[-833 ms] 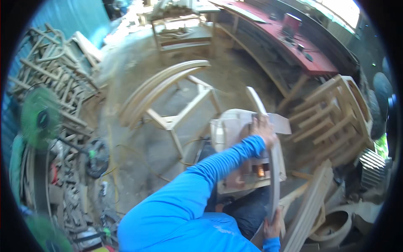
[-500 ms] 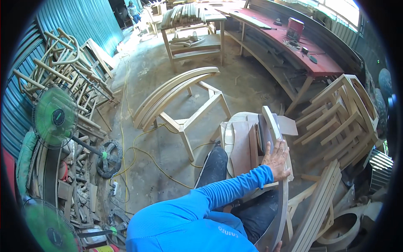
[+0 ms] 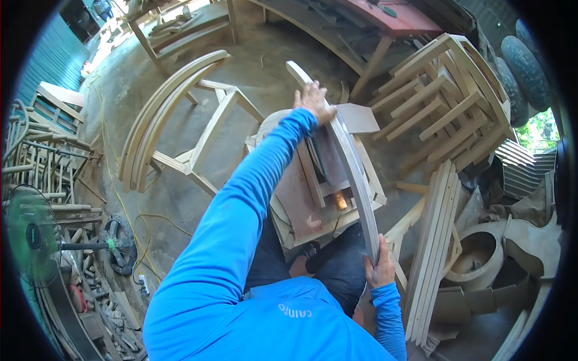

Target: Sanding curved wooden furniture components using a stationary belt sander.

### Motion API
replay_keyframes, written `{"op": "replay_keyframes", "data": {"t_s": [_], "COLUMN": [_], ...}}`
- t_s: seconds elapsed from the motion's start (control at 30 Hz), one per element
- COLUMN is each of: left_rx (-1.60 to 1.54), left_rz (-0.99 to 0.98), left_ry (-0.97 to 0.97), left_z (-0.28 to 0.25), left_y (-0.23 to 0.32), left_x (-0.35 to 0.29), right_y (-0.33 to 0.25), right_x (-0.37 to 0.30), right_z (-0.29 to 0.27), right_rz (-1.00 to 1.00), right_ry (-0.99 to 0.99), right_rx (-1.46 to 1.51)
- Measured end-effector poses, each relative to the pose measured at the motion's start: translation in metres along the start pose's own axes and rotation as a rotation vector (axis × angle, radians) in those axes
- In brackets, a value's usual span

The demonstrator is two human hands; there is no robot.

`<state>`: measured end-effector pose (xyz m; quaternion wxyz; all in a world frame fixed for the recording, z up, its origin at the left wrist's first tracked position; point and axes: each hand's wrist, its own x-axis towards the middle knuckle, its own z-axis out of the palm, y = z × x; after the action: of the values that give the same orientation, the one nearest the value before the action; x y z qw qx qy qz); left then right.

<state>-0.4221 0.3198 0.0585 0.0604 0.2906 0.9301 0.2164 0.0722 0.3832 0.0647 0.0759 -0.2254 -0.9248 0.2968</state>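
A long curved wooden strip (image 3: 359,188) slants across in front of me, over a low wooden work stand. My left hand (image 3: 314,103) lies over its far part, with the fingers bent round it. At the near end my right hand (image 3: 380,265) is closed on the strip, thumb along its side. Below the strip, the stand (image 3: 289,224) carries a brownish flat board (image 3: 298,194) and a narrow upright wooden slat (image 3: 310,174). A small orange lit spot (image 3: 341,201) shows between the stand's parts, its source unclear.
To the left, several curved strips (image 3: 158,114) rest on a wooden frame (image 3: 198,147). Long straight battens (image 3: 428,253) lean at my right, before stacked slatted frames (image 3: 448,99). A fan (image 3: 35,236) and yellow cable (image 3: 144,228) are at far left.
The view has turned to the right. My left hand has moved toward the strip's far end, and my right hand, mostly out of view before, now shows on its near end.
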Motion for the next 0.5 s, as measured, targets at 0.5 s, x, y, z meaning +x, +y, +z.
{"op": "replay_keyframes", "data": {"t_s": [0.5], "left_rx": [-0.035], "left_rz": [0.13], "left_ry": [0.103], "left_z": [0.02], "left_y": [0.105], "left_x": [-0.148], "right_y": [0.095], "right_x": [-0.175], "right_z": [-0.02], "right_rz": [-0.046], "right_ry": [0.03], "right_rx": [-0.219]}}
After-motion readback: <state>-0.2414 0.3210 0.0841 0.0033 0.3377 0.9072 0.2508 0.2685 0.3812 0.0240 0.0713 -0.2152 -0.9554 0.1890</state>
